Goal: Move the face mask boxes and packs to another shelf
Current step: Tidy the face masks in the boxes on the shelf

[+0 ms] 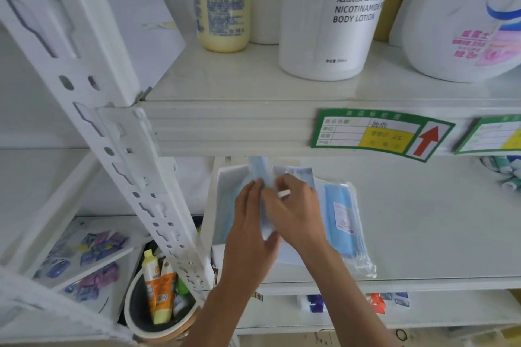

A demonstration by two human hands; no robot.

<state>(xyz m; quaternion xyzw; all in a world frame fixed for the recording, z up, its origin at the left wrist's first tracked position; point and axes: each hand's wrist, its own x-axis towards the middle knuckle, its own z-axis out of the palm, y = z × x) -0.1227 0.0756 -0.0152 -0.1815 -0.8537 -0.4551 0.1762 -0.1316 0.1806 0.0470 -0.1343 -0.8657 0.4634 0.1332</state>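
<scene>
On the middle shelf [423, 234] lie blue face masks. My left hand [251, 222] and my right hand [296, 205] both grip an upright blue face mask pack [260, 172], held on edge between them. It stands over a white face mask box [228, 177] at the shelf's left end, which is mostly hidden by my hands. To the right, a clear-wrapped pack of blue masks [345, 220] lies flat on the shelf. Another pale pack [298, 173] shows behind my right hand.
The upper shelf [253, 82] carries a yellow bottle [222, 8], a white body lotion bottle [335, 14] and a large detergent jug [465, 17]. A slotted white upright [118, 132] stands left. Below left are a tub of tubes [160, 301] and purple sachets [95, 251].
</scene>
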